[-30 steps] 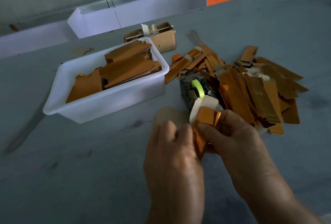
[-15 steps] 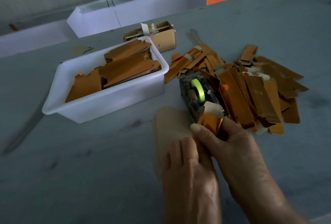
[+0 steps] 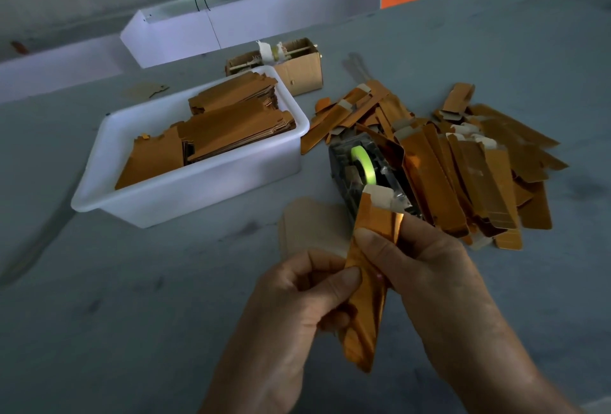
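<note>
Both hands pinching one gold foil carton sleeve above the table: left hand gripping its lower edge, right hand gripping the top, its flap lying against the tape dispenser, white tub sitting beyond.

Just beyond the grip stands a clear plastic tape dispenser with a green roll. Up and left of the grip sits a white rectangular plastic tub holding stacked flat gold card blanks. A loose heap of shiny gold card sleeves spreads beyond-right. A small brown cardboard box stands farther back.
</note>
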{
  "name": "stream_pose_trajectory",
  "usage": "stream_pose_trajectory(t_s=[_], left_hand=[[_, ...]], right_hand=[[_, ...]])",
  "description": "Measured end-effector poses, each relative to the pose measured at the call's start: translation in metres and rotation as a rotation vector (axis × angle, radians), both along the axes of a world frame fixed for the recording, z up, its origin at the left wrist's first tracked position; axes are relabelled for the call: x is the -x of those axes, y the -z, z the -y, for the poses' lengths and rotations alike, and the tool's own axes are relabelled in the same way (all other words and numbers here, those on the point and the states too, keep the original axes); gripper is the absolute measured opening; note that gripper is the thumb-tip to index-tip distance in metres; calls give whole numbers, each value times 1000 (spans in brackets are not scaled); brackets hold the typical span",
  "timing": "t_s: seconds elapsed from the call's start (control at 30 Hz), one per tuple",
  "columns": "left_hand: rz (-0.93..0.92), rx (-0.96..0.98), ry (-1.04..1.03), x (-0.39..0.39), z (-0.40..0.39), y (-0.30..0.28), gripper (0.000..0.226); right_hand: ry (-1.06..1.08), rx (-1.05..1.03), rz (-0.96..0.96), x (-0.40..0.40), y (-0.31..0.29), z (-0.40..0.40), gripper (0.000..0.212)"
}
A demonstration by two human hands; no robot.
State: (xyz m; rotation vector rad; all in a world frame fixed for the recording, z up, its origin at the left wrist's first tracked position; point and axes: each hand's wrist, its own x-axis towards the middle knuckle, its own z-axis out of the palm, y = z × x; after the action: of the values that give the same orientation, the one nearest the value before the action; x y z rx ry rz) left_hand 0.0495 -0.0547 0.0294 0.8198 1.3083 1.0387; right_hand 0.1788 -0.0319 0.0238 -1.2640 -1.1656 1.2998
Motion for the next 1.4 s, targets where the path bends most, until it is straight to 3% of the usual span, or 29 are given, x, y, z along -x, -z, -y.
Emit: stream_pose_trajectory(t_s=[0.2,0.3,0.4,0.67,0.77,0.9,1.03,1.1,1.27,1.4], left_hand=[[161,-12,-306,2,-15,0,7],[239,10,-361,2,-19,-1,4],[254,29,-341,-4,-20,-2,5],[231,13,-213,-22,-23,-10,3],[226,30,-188,-27,-26,-9,17],[259,63,-185,-32,-30,-9,17],[302,85,-207,-35,-33,-7,8],[313,95,-214,-34,-33,-6,8],[293,98,-222,-28,-32,-2,8],[238,67,-185,-23,-30,0,10]], right_hand=[[282,-196,260,-40,-7,-22,8],[238,-170,416,-53,-4,-32,14],[106,-100,500,-50,2,-37,10],[56,-121,623,-38,2,-46,13],[46,-85,638,-35,3,-48,12],[40,-77,541,-32,2,-50,10],[111,26,64,-30,2,-43,9],[147,30,-14,-33,3,-39,11],[194,-100,383,-37,10,-27,9],[192,-153,544,-33,11,-22,14]])
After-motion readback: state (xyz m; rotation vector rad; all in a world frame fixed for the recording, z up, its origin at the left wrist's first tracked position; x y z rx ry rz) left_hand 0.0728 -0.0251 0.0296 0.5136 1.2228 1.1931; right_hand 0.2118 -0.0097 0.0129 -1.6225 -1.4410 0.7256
